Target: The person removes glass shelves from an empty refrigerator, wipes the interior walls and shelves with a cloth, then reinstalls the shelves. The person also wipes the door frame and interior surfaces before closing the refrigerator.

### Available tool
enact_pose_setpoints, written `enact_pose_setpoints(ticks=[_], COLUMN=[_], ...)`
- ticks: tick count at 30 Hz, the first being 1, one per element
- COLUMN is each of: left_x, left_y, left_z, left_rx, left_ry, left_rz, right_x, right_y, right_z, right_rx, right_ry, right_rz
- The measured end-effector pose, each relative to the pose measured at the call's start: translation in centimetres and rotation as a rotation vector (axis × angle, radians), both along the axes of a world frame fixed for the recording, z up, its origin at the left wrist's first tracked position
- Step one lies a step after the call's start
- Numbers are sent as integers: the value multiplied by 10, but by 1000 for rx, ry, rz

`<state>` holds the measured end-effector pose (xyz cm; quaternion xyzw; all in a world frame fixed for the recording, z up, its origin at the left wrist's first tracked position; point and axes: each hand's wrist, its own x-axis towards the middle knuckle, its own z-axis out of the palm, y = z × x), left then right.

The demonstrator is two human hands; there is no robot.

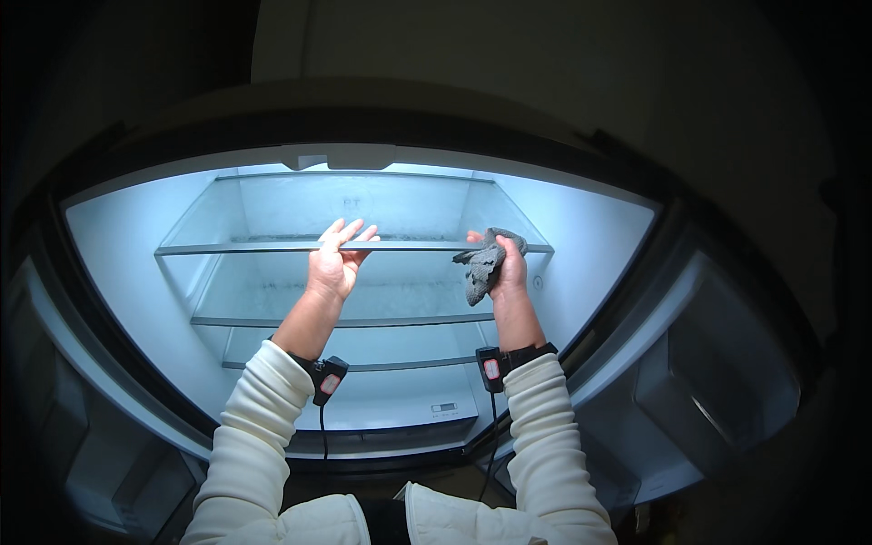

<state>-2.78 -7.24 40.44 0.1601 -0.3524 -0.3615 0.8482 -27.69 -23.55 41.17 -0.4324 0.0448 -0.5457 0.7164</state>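
A grey cloth (484, 270), crumpled and hanging down, is gripped in my right hand (510, 270) near the right end of the upper glass shelf (422, 245). Part of that shelf's front edge passes behind the cloth. My left hand (334, 265) is at the same front edge, left of centre, palm turned up and fingers stretched out and apart. Whether its fingers press on the glass or only lie under it, I cannot tell. Both hands reach into a lit, open fridge (136, 232).
Below are more glass shelves, a middle one (427, 320) and a lower one (409, 365), above a white drawer front (381, 413) with a small panel. Open doors with bins flank me, the left door (100, 400) and the right door (690, 391). Cabled black devices (329, 380) sit on my wrists.
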Motion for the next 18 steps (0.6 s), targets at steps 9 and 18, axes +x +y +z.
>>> enact_pose_setpoints(ticks=[9,18], left_x=[-1,12], left_y=[3,67], left_z=[6,-7], left_rx=[83,266], left_ry=[-15,87], left_rz=[-8,72], right_x=[1,-9], right_y=[-19,64], right_z=[-7,-6], right_rx=[111,-24], right_ry=[149,624], right_rz=[33,101])
